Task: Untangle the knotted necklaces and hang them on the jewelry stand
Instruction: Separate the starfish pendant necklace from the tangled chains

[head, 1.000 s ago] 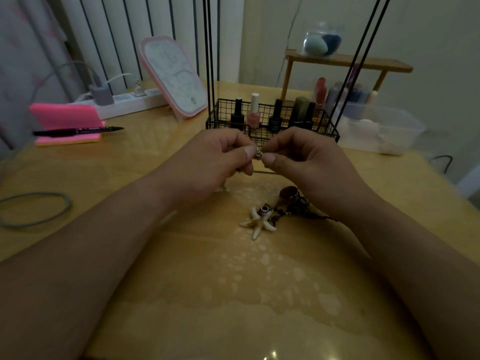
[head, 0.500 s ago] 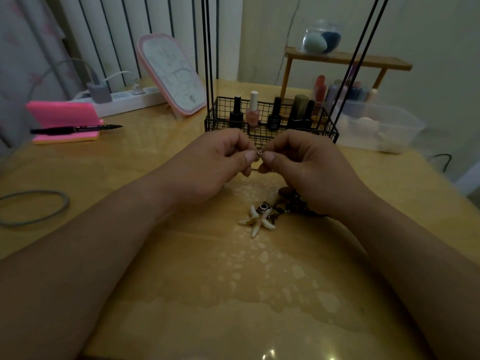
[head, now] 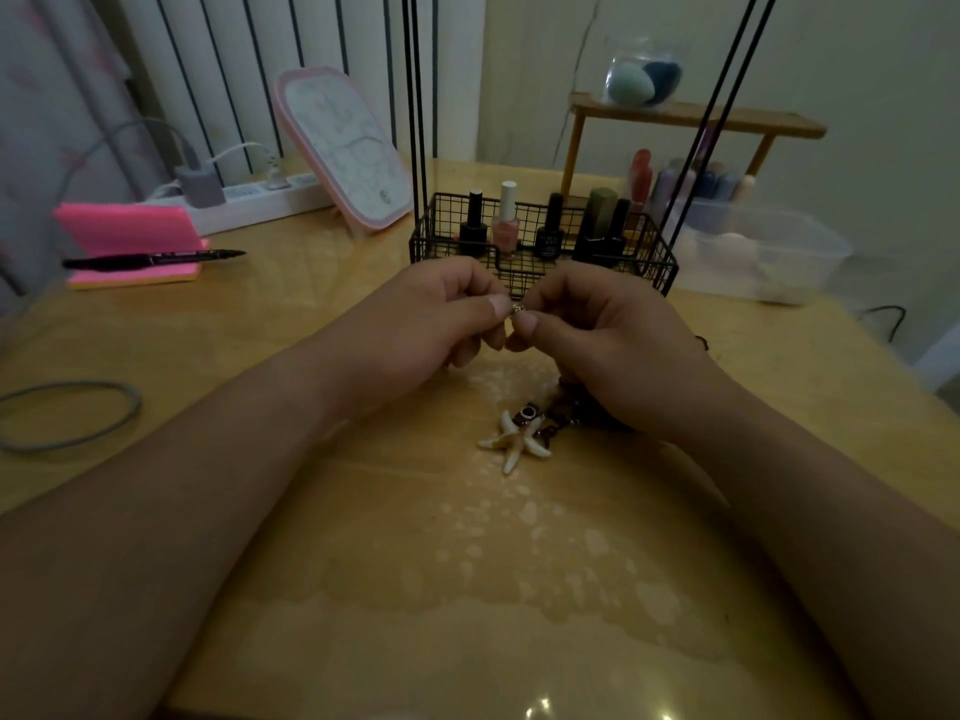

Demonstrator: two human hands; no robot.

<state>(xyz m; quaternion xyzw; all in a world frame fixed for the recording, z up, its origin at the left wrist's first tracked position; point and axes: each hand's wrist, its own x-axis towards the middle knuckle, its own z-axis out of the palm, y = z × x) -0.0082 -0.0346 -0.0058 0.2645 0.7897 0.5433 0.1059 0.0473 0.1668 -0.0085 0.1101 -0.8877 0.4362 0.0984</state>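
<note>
Count, from my remote station: two hands in view, both raised above the tabletop (head: 322,589) and meeting just in front of one black wire basket (head: 657,262). One small metal piece (head: 517,309) of a necklace is pinched between them. The left hand (head: 431,319) has its fingers (head: 496,306) curled, thumb tip pressed to the piece from the left. The right hand (head: 613,340) mirrors it, thumb and forefinger closed on the same piece from the right, knuckles up. Both forearms reach in from the lower corners. One tangle of necklaces (head: 563,410) lies on the tabletop just under the right hand, partly hidden by it. One pale starfish pendant (head: 514,443) and one dark bead (head: 527,413) show clearly; how many cords are in it I cannot tell. The basket holds five nail polish bottles (head: 506,223) as far as I can count, with two thin black rods (head: 414,96) rising at its left and two at its right. Also on the tabletop: one pink notepad (head: 124,231) with one black pen (head: 156,258) across it, one pink-framed mirror (head: 343,148), one power strip (head: 260,200), one grey loop (head: 122,407), one clear plastic box (head: 769,262).
</note>
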